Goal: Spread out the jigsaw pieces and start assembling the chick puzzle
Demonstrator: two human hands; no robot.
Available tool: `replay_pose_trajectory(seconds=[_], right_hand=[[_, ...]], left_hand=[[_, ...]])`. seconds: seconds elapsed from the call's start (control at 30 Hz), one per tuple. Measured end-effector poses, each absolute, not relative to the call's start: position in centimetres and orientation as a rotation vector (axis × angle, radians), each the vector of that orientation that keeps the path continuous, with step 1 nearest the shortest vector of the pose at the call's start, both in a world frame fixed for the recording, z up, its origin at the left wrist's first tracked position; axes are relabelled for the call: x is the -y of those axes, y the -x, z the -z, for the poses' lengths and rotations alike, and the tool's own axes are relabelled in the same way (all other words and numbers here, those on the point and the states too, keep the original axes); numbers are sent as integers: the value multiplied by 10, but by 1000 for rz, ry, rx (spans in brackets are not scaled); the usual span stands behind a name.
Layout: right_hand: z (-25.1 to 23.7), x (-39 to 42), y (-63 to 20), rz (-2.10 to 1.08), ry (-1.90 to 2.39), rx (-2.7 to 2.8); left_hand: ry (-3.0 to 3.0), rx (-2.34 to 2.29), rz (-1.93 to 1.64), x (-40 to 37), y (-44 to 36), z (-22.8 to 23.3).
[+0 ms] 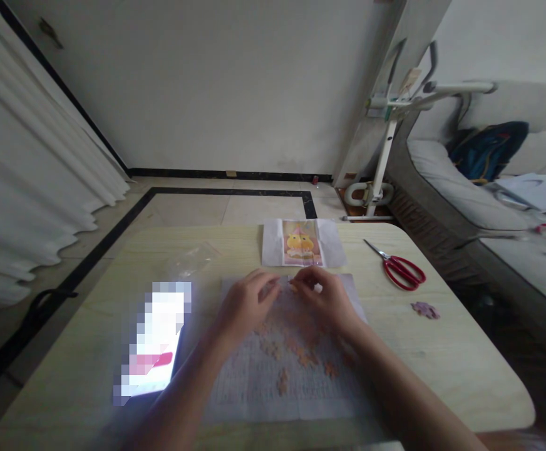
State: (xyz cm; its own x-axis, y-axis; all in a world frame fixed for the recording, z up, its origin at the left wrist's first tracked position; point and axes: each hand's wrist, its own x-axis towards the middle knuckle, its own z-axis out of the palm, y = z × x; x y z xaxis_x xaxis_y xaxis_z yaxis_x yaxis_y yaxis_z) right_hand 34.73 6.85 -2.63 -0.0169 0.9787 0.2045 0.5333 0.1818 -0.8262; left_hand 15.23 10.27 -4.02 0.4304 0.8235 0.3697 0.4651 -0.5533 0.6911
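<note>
Both hands are over a printed sheet of paper [249,394] strewn with small orange and tan jigsaw puzzle pieces [305,357]. My right hand [324,294] has its fingers pinched at the sheet's far edge, on what looks like a small orange puzzle piece [293,287]. Opposite it, my left hand [249,300] curves inward with thumb and fingertips close together; whatever lies between them is too small and blurred to name. Just beyond the hands lies a picture card [301,243] with yellow cartoon figures on a white sheet.
Red-handled scissors [402,270] lie at the table's right, with a small cluster of purplish pieces [426,310] nearer me. A lit phone [155,344] rests on the left, below a clear plastic bag [193,260]. The wooden table [465,376] has rounded corners.
</note>
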Motion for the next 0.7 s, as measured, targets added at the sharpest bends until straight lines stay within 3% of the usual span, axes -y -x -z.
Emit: replay_pose_trajectory(seconds=[0.7], right_hand=[[23, -67, -341, -959, 1356, 1435]], left_hand=[[-2133, -963, -1005, -97, -156, 34]])
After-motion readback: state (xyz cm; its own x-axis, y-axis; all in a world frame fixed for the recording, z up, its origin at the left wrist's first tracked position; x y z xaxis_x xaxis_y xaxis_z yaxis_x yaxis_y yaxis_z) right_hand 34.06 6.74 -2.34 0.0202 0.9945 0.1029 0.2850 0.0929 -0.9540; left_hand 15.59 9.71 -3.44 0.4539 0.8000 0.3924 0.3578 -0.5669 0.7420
